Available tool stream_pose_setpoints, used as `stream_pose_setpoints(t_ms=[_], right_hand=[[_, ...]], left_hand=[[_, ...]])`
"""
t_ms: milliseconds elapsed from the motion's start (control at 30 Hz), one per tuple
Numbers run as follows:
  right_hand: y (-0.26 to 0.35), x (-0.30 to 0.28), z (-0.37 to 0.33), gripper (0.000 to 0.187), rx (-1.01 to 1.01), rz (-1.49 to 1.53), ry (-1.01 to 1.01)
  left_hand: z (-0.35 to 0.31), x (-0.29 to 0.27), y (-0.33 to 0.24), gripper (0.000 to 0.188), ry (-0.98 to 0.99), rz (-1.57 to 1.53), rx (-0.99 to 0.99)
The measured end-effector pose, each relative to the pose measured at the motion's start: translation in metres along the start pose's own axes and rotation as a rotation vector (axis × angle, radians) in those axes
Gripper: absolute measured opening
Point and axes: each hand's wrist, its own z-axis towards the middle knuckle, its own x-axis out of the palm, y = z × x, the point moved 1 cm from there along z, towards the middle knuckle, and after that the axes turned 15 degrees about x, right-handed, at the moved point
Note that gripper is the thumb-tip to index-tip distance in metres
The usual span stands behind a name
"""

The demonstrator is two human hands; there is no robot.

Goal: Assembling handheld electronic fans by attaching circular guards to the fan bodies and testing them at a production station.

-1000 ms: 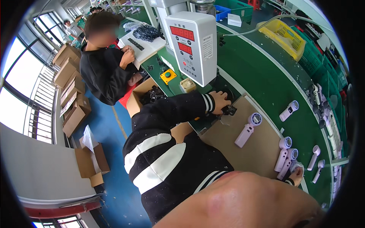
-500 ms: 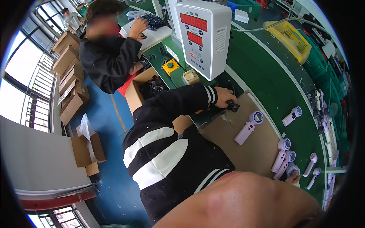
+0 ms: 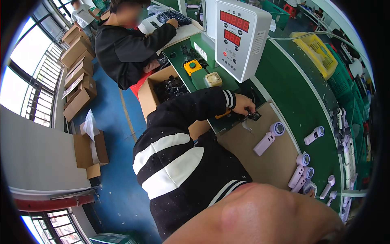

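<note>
My left hand [image 3: 243, 104], in a black sleeve with white stripes, is closed with its fingertips on a small dark part [image 3: 254, 116] above the edge of a brown board [image 3: 260, 162]. A lilac handheld fan [image 3: 266, 142] lies on the board just beyond it. Only a sliver of my right hand [image 3: 312, 193] shows at lower right, its fingers bent against crumpled clear plastic [image 3: 308, 187]; what they hold is mostly hidden. Beside it lie lilac fans [image 3: 297, 175] close together.
Further fans [image 3: 314, 135] lie on the green belt [image 3: 284, 73]. A white counter box [image 3: 239, 40] with red displays stands by a yellow button box [image 3: 192, 67]. An open carton [image 3: 148, 97] holds dark parts. Another person [image 3: 130, 49] works at far left.
The whole view has shifted a little. My left hand stays by the board's edge with the dark part. Less of my right hand shows now. The other person's hand has moved onto the dark bundle.
</note>
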Motion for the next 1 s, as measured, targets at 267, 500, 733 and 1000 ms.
stream_pose_setpoints(t_ms=[267,500,733,1000], right_hand=[[0.043,-0.030,-0.030,0.037,-0.064,0.214,-0.057],[0.047,-0.064,-0.036,0.033,0.062,0.308,-0.057],[0.115,-0.027,-0.084,0.027,-0.195,1.058,0.584],[0.164,0.029,-0.147,0.023,-0.220,1.055,0.880]], left_hand=[[-0.007,0.016,0.003,0.035,-0.147,0.149,-0.006],[-0.008,0.012,-0.008,0.033,-0.197,0.138,-0.017],[-0.012,0.009,-0.003,0.026,-0.181,-0.030,-0.011],[-0.016,-0.011,-0.079,0.021,-0.522,-0.077,0.024]])
